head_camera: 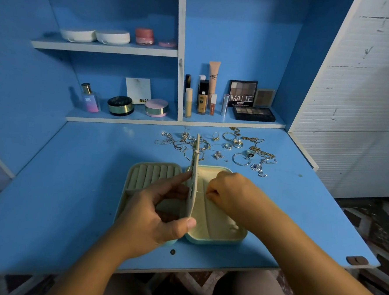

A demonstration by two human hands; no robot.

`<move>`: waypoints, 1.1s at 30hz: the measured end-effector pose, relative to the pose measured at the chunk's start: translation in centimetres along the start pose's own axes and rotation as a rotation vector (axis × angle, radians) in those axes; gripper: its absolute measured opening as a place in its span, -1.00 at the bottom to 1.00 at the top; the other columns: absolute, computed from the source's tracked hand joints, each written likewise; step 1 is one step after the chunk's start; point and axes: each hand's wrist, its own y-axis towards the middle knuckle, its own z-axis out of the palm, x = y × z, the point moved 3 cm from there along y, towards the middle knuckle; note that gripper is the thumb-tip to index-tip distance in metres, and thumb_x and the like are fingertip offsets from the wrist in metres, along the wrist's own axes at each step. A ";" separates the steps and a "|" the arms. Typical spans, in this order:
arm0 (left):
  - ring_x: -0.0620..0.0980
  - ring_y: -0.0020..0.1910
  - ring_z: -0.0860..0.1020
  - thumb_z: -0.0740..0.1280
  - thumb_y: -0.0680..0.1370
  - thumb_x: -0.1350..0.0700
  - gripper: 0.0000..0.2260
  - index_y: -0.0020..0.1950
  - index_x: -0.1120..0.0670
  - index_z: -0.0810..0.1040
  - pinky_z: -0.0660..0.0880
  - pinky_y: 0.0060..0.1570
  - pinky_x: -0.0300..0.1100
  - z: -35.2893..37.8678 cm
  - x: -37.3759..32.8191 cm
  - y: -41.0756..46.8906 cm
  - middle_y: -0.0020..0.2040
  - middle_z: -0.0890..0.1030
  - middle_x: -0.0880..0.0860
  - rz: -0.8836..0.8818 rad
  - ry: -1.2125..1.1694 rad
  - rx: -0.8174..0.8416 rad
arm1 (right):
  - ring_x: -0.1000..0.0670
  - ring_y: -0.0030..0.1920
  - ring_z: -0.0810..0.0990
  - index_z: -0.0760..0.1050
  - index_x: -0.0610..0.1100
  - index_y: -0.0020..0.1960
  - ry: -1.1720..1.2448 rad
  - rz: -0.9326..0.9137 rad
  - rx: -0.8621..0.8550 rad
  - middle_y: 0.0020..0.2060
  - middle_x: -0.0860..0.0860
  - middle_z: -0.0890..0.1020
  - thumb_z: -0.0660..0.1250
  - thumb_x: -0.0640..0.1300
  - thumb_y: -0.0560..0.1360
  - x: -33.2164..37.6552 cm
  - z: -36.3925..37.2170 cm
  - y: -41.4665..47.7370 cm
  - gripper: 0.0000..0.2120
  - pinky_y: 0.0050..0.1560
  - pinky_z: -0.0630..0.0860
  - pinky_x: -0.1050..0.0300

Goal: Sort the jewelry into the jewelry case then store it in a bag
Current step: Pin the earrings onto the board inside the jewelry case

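Note:
An open cream jewelry case [215, 236] with a pale green shell lies at the middle of the blue desk. Its left half shows padded ring rolls [152, 173]. A thin cream divider panel [194, 179] stands upright between the halves, with small pieces hooked on it. My left hand [155, 215] holds this panel, thumb at its near edge, fingers along its left face. My right hand [229, 192] hovers over the right half, fingers curled and pinching something small against the panel; I cannot make out what. Loose jewelry [232, 147], chains, rings and bangles, lies scattered behind the case.
Cosmetics stand on the low shelf behind: a perfume bottle [90, 98], round compacts [156, 107], tubes and eyeshadow palettes [253, 113]. Upper shelf holds white containers [94, 36]. A white slatted panel [355, 100] rises at the right. The desk's front edge [193, 269] is near my lap.

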 end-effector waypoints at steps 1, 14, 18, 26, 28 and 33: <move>-0.10 0.25 0.55 0.49 0.28 -0.13 -0.33 0.39 -0.21 0.44 0.51 0.21 -0.12 0.0 0.0 0.0 0.19 0.62 -0.10 -0.001 0.003 0.000 | -0.07 -0.08 0.54 0.52 -0.14 0.02 -0.016 -0.009 -0.021 -0.02 -0.06 0.52 0.17 -0.11 0.60 0.1 0.1 0.0 -0.82 -0.06 0.55 0.03; -0.08 0.22 0.57 0.50 0.27 -0.11 -0.36 0.35 -0.25 0.47 0.52 0.22 -0.06 0.0 -0.1 0.0 0.18 0.63 -0.06 0.003 -0.015 -0.004 | 0.09 -0.26 0.49 0.57 -0.08 -0.08 0.467 0.004 -0.414 -0.17 0.06 0.51 0.32 -0.14 0.53 0.7 0.4 -2.4 -0.94 -0.23 0.40 0.35; -0.05 0.24 0.56 0.51 0.27 -0.10 -0.37 0.33 -0.29 0.46 0.50 0.25 0.01 0.0 0.1 0.1 0.19 0.62 -0.03 0.002 -0.025 -0.008 | 0.13 -0.39 0.39 0.51 0.09 -0.20 0.811 0.157 -0.485 -0.42 0.12 0.40 0.38 -0.13 0.49 1.3 0.3 -3.4 -0.84 -0.36 0.31 0.39; -0.01 0.25 0.56 0.51 0.29 -0.09 -0.36 0.36 -0.26 0.45 0.51 0.24 0.05 -0.1 0.1 0.0 0.21 0.61 -0.01 0.011 -0.029 0.003 | 0.13 -0.36 0.48 0.54 -0.02 -0.19 1.249 0.209 -0.417 -0.41 0.11 0.55 0.37 -0.15 0.51 2.5 0.8 -2.8 -0.89 -0.26 0.45 0.22; -0.01 0.24 0.56 0.50 0.29 -0.10 -0.38 0.35 -0.29 0.45 0.53 0.21 0.03 0.0 0.0 0.0 0.20 0.62 -0.03 0.012 -0.028 0.009 | 0.13 -0.30 0.58 0.55 -0.08 -0.15 1.328 0.203 -0.375 -0.37 0.11 0.62 0.36 -0.17 0.51 2.7 0.9 -2.8 -0.93 -0.16 0.55 0.18; -0.03 0.25 0.56 0.50 0.29 -0.10 -0.38 0.34 -0.31 0.44 0.53 0.21 0.02 -0.1 0.0 0.0 0.21 0.62 -0.04 0.011 -0.031 0.015 | 0.12 -0.28 0.62 0.55 -0.19 -0.12 1.475 0.180 -0.378 -0.35 0.06 0.65 0.32 -0.24 0.53 3.1 0.8 -2.8 -0.93 -0.13 0.58 0.20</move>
